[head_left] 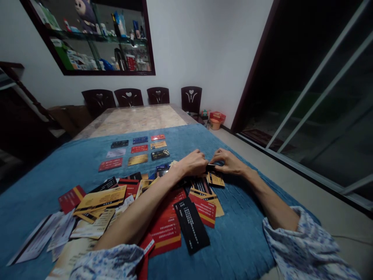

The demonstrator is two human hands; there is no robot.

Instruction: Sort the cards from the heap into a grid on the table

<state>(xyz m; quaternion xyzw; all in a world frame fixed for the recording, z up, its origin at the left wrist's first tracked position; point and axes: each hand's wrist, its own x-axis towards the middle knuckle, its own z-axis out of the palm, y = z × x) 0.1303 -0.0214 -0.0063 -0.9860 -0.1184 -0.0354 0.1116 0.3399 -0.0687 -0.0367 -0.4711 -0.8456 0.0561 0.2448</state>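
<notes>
My left hand (194, 163) is closed at the far edge of a loose pile of cards, its fingertips mostly hidden. Close beside it, my right hand (230, 162) pinches a dark card (211, 167) whose pale edge shows between the two hands. The card's left end meets the fingers of my left hand. Just below lies a yellow card (216, 179). Nearer to me are a black card (192, 225) with white print, a red card (204, 210) and larger red cards (164, 229). My left forearm crosses over the pile.
Cards lie in three rows farther off, among them a gold card (138, 159) and a black card (160, 154). More cards, such as a yellow one (101, 198), spread at left. A blue cloth (239, 221) covers the near table. Chairs (190, 99) stand beyond.
</notes>
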